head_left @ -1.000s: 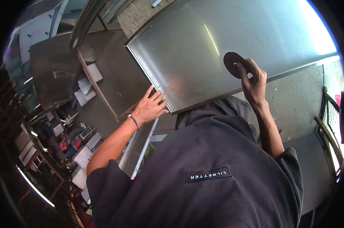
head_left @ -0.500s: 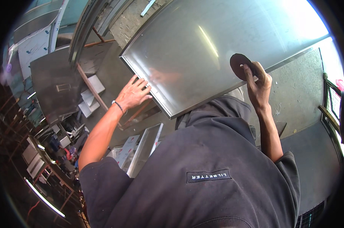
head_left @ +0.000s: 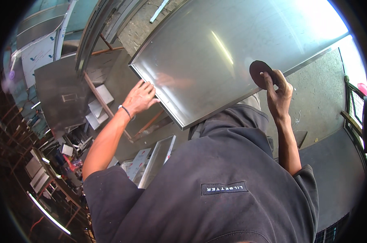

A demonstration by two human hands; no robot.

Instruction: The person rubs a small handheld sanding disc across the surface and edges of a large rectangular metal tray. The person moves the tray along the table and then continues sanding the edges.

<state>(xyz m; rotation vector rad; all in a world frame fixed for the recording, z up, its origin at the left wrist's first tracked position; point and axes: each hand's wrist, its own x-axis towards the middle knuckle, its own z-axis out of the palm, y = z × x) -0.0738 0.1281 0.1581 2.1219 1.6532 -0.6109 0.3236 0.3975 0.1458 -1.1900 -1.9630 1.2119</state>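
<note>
A large shallow stainless steel tray point(head_left: 191, 73) with raised, folded edges lies at a slant in front of me. My left hand point(head_left: 139, 97) rests at its left edge, with bent fingers touching the rim and the thumb held apart. Between the thumb and fingers of my right hand point(head_left: 279, 93) is a thin dark brown disc point(head_left: 258, 72), which looks like a sanding disc. A pale spot shows near its middle, by the thumb tip. The disc stands tilted above the tray's near long edge. Part of it is hidden behind my fingers.
At the left, a dark metal sheet point(head_left: 62, 95) stands near a rusty frame bar point(head_left: 98, 97) and pale blocks point(head_left: 104, 94). Film-covered metal pieces point(head_left: 139, 162) lie below the tray. A barred frame point(head_left: 354, 109) is at the far right, beside a dark grey sheet point(head_left: 333, 166).
My right hand and the disc have moved slightly right and down. My left hand's fingers have drawn closer together on the rim, and the view has shifted a little.
</note>
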